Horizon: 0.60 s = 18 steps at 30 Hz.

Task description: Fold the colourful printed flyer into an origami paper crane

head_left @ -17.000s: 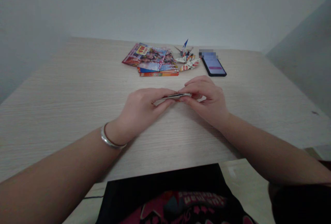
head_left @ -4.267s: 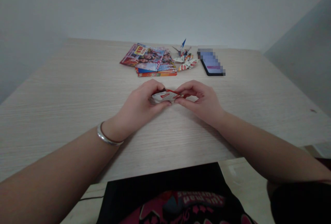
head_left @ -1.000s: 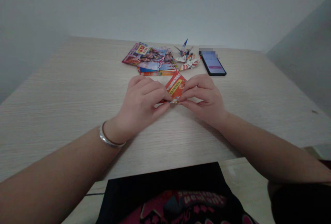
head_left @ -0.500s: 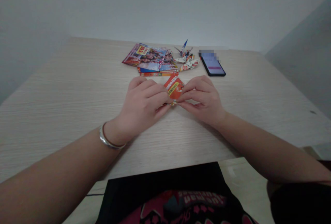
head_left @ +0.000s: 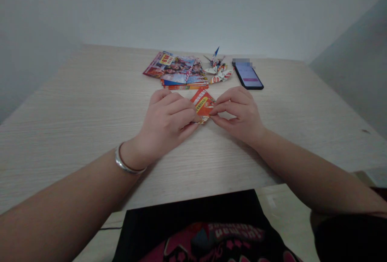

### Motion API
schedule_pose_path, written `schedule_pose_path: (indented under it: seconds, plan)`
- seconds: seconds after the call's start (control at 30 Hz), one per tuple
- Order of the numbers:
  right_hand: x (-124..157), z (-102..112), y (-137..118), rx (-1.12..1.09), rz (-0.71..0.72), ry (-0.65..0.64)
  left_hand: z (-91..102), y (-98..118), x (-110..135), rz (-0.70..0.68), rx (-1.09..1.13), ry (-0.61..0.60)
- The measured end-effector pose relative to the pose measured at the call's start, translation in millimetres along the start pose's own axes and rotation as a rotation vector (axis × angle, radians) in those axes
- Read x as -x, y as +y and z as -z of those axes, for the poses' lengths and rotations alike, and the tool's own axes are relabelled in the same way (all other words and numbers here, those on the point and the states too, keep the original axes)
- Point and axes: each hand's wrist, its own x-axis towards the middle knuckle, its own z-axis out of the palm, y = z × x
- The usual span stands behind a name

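Note:
Between my two hands is a small folded piece of printed paper (head_left: 203,104), orange-red with white lettering and a yellow band. One corner of it points away from me. My left hand (head_left: 172,119) grips its left side, the fingers curled over and the thumb beneath. On the right side, my right hand (head_left: 238,113) pinches the paper's edge between thumb and fingertips. The paper's near edge shows a whitish, patterned fold. Its left corner is hidden under my left fingers.
Beyond my hands lies a stack of glossy printed leaflets (head_left: 175,68). Beside it stand folded paper cranes (head_left: 219,70), bunched together. A phone (head_left: 248,75) with its screen lit rests to their right. The pale wooden table (head_left: 75,105) meets a wall at the back.
My right fingertips have shifted slightly right and up along the paper's edge, so more of its lower right part shows. My left hand stays nearly still on the paper.

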Motion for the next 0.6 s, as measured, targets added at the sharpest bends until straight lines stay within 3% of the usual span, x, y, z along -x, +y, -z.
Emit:
schedule_pose_path:
  seconds: [0.6]
  plan:
    - [4.0, 0.7, 7.0, -0.007, -0.061, -0.048, 1.2, -2.2, 2.3, 0.030, -0.005, -0.053]
